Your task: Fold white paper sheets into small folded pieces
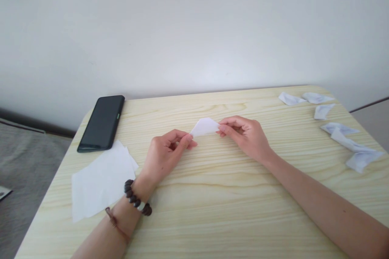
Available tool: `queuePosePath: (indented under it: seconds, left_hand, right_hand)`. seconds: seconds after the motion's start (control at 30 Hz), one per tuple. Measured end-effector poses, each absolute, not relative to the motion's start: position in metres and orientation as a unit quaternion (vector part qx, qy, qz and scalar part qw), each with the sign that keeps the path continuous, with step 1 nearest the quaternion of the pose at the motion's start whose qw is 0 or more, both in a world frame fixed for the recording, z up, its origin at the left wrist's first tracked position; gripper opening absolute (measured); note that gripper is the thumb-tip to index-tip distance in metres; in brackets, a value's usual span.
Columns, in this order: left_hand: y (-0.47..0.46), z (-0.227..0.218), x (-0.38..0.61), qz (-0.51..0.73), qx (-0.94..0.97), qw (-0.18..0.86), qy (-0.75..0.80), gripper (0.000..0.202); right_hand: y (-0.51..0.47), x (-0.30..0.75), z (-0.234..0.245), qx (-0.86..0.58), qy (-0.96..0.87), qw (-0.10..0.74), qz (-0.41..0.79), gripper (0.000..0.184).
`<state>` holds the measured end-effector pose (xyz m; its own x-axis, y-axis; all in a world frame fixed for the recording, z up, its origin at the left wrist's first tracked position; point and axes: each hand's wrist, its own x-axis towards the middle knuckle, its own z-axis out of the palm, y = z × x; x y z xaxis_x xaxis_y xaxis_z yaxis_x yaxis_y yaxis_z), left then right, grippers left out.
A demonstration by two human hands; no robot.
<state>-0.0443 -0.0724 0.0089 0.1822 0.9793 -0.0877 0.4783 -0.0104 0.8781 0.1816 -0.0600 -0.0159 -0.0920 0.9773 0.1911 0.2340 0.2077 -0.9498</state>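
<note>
A small folded piece of white paper (206,126) is stretched between my two hands above the middle of the table. Its top edge is short and flat, and both sides slope down to pointed ends. My left hand (170,151) pinches the left point between thumb and fingers. At the other end, my right hand (244,135) grips the right point the same way. Dark beads and a thin brown cord circle my left wrist. The fingertips behind the paper are partly hidden.
A black phone (101,123) lies at the table's back left, against loose white paper sheets (101,182). Several folded white paper pieces (349,141) are scattered along the right side. The wood-grain table (212,218) meets a white wall (200,28) at the back.
</note>
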Motion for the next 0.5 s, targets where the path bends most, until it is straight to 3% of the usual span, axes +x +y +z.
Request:
queuePosePath:
  seconds: [0.17, 0.3, 0.5]
  left_hand:
    - [-0.07, 0.015, -0.055, 0.298, 0.702, 0.487, 0.425, 0.047]
    - [-0.075, 0.013, -0.044, 0.248, 0.683, 0.506, 0.465, 0.04]
    - [-0.079, 0.004, -0.026, 0.287, 0.666, 0.436, 0.532, 0.025]
  right_hand:
    - [-0.062, 0.185, -0.013, -0.436, -0.671, 0.411, 0.437, 0.015]
    - [-0.067, 0.181, -0.014, -0.386, -0.754, 0.365, 0.387, 0.012]
    - [-0.07, 0.176, -0.016, -0.378, -0.782, 0.397, 0.296, 0.011]
